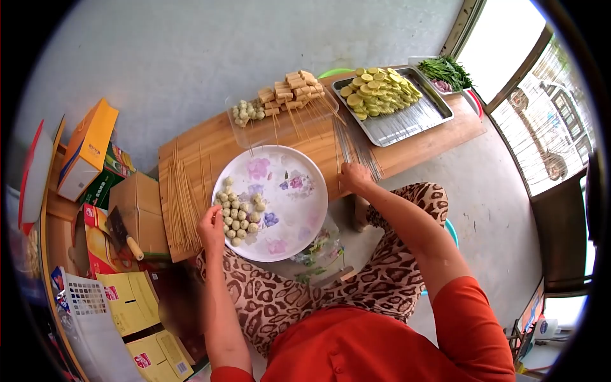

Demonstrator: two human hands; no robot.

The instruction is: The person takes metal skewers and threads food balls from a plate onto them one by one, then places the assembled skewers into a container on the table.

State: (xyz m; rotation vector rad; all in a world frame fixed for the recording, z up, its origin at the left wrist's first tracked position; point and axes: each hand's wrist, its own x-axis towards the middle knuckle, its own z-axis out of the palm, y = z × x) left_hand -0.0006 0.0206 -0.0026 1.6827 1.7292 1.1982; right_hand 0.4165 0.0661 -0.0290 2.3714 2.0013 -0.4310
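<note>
A round white plate [305, 210] with a floral print lies at the front of the wooden table, partly over its edge. Speckled pale meatballs [235, 215] are gathered on its left side. My left hand [211, 228] is at the plate's left rim beside them, fingers closed; what they hold, if anything, is hidden. To the right of the plate, my right hand [356, 176] rests at the near ends of thin metal skewers [364, 153], fingers curled; I cannot make out what is in them. Bamboo skewers [182, 210] lie in a bundle left of the plate.
Behind the plate, a clear tray [245, 137] holds meatballs and skewered tan blocks [289, 92]. Sliced yellow-green rounds [379, 92] fill part of a metal tray [407, 130]. Green stalks [445, 73] stand at the far right. Cardboard boxes [139, 210] and a cleaver [124, 235] are at left.
</note>
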